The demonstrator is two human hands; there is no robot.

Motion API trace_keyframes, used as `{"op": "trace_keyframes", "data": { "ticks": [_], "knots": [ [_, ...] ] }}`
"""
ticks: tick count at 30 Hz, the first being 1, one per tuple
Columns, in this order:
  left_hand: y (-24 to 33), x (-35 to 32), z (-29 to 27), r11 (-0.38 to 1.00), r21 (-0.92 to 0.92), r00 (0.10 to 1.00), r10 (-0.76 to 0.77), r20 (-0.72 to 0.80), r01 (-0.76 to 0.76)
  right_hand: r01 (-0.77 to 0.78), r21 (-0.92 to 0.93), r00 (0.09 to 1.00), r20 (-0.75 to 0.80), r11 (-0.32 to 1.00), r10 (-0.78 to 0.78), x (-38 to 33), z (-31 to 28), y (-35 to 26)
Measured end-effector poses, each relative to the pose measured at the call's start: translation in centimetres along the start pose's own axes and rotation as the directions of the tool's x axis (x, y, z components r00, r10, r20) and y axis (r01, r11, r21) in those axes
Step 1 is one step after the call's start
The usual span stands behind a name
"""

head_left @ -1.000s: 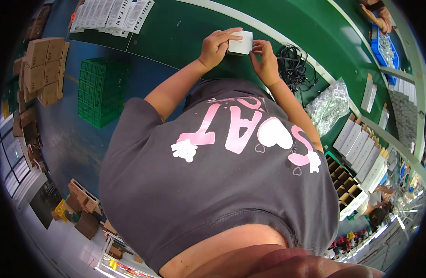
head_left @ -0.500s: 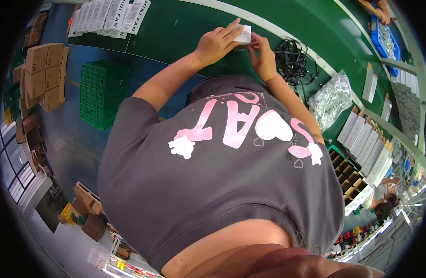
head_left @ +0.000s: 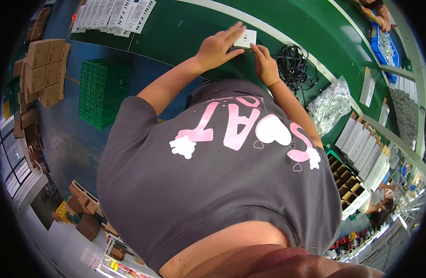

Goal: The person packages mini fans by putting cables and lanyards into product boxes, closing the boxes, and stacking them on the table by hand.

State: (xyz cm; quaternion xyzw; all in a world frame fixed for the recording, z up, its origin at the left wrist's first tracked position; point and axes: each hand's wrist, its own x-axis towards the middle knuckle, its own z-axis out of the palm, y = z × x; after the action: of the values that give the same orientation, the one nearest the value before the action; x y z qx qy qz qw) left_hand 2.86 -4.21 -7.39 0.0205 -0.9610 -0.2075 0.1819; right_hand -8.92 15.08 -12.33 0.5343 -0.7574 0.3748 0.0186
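A small white box [head_left: 246,39] is between my hands at the far side of the green table, with small dark marks on the face turned up. My left hand [head_left: 221,47] holds its left side, fingers reaching along the far edge and thumb along the near edge. The fingertips are slightly blurred. At the box's near right corner, my right hand [head_left: 265,65] grips it with the fingertips; part of that grip is hidden. Just right of this hand lies a tangle of black cables [head_left: 294,67].
Flat white cartons [head_left: 113,16] lie overlapped at the far left. A green crate [head_left: 99,90] and stacked brown boxes [head_left: 43,72] stand left. To the right are a clear plastic bag [head_left: 331,104], upright white cartons [head_left: 366,146] and a divided tray [head_left: 346,183]. Another person's arm [head_left: 367,10] is at the upper right.
The white box has turned so its marked face shows, and shifted slightly right and nearer. My left fingers have slid off its top toward its left side; my right hand has moved slightly nearer.
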Motion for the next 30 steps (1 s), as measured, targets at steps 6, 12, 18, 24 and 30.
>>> {"op": "trace_keyframes", "data": {
  "ticks": [6,12,18,24,30],
  "knots": [
    [-0.1,-1.0,1.9,0.981,-0.089,0.983,-0.176,-0.062,0.17,0.097,-0.035,0.985,0.148,0.995,-0.091,1.9,-2.5,-0.9],
    [-0.3,-1.9,6.1,0.869,-0.344,0.919,-0.392,-0.038,0.356,0.121,-0.2,0.973,0.216,0.972,-0.077,3.4,-1.3,-0.6],
    [0.1,-2.3,9.1,0.79,-0.439,0.848,-0.519,-0.105,0.429,-0.146,0.048,0.972,0.194,0.988,0.135,7.5,-1.4,-2.9],
    [-3.2,-1.9,6.2,0.801,-0.363,0.784,-0.573,-0.239,0.476,-0.603,0.775,0.625,0.314,0.187,0.715,8.5,2.5,-1.5],
    [-17.3,-4.3,-6.3,0.799,0.019,0.715,-0.527,-0.46,0.601,-0.764,0.611,0.607,0.569,0.208,0.555,4.6,-1.0,0.2]
  ]
}}
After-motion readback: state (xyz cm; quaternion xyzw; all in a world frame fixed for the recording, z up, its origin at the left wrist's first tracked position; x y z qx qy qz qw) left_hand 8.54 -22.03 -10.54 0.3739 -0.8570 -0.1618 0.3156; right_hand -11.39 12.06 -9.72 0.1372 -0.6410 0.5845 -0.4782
